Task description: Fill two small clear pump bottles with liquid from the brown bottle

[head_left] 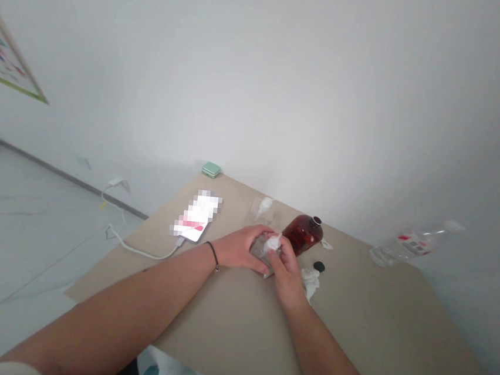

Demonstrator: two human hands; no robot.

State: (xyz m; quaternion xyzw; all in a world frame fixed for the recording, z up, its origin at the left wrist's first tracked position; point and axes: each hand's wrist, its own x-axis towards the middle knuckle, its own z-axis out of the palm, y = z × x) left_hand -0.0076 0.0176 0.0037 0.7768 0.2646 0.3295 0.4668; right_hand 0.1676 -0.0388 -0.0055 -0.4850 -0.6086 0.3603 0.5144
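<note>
Both Hands on the Clear Bottle, Right Fingers at Its Top

And here, at the centre of the dial, is the clear bottle [260, 247], held between two hands over the table [227, 333]; whether its base touches down, I can't tell from here. The left hand [241, 247] curls around its body. The right hand [285, 271] has its fingers closed in on the white top [272, 243], thumb against it. The step in hand, I'd judge, is working that top; turning or pressing, I can't say. The move calls for a steady left hold, bottle kept level, right fingers firm.

Just beside, at two o'clock, the brown bottle [301, 236], its neck apparently uncapped! At three, a small dark disc [319, 266], perhaps a cap; at four, crumpled tissue [310, 282], partly behind the right wrist. Twelve o'clock brings a see-through item with a white part [266, 207]. Out at ten, a lit phone [196, 215] with its white cable [148, 255]; at eleven, a green case [211, 169]. Well off at three, a clear drinks bottle [415, 243].
</note>
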